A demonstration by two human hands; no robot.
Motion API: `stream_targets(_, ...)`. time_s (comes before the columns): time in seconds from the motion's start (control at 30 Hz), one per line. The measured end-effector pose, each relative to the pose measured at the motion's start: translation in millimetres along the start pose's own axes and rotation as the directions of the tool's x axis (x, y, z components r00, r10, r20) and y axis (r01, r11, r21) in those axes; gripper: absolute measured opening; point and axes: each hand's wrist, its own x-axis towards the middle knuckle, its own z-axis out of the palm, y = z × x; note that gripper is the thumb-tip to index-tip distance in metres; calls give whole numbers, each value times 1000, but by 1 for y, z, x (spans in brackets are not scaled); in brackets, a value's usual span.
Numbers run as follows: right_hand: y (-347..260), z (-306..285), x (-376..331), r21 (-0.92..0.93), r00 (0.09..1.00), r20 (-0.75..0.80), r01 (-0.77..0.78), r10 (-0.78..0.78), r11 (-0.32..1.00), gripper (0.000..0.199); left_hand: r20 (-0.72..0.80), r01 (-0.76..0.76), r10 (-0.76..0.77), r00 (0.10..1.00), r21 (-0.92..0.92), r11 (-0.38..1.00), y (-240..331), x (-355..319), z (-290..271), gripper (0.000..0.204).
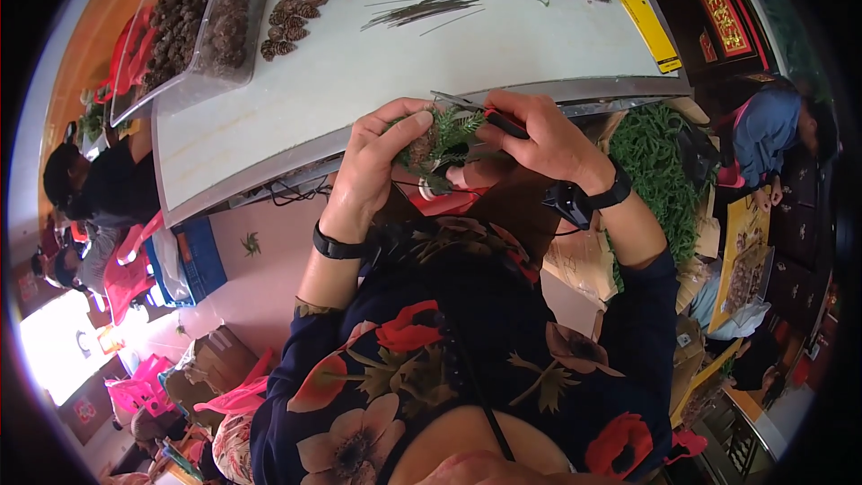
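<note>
Near the front edge of the table, my left hand (373, 148) is closed on a green artificial sprig (458, 124), pinching it between thumb and fingers. A brown pine cone (420, 151) shows among its needles, partly covered by my fingers. My right hand (539, 136) grips a tool with black-and-red handles, which looks like pliers (507, 123). Its slim metal jaws point left, just above the sprig, close to my left fingertips. Whether the jaws touch a wire or stem is too small to tell.
Loose pine cones (292, 9) and thin dark wires (431, 7) lie on the white table (359, 67). A clear bin (235, 54) of cones stands left, a yellow-black package (642, 22) right. Green sprigs (655, 180) fill a carton beside my right arm. Other people sit on both sides.
</note>
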Motion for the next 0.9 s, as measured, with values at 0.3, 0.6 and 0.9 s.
stream_targets(0.3,-5,-3,-3,-54,992,-116,-62,55,997,19,-150,-149,189,971,240,959,-11,4,-3,14)
stream_targets(0.6,-12,8,-7,-202,994,-105,8,-30,979,19,-167,-243,386,907,540,806,-14,4,4,14)
stream_targets(0.9,-11,6,-7,-164,998,-69,-4,-8,986,19,-188,-222,358,915,506,833,-7,1,8,14)
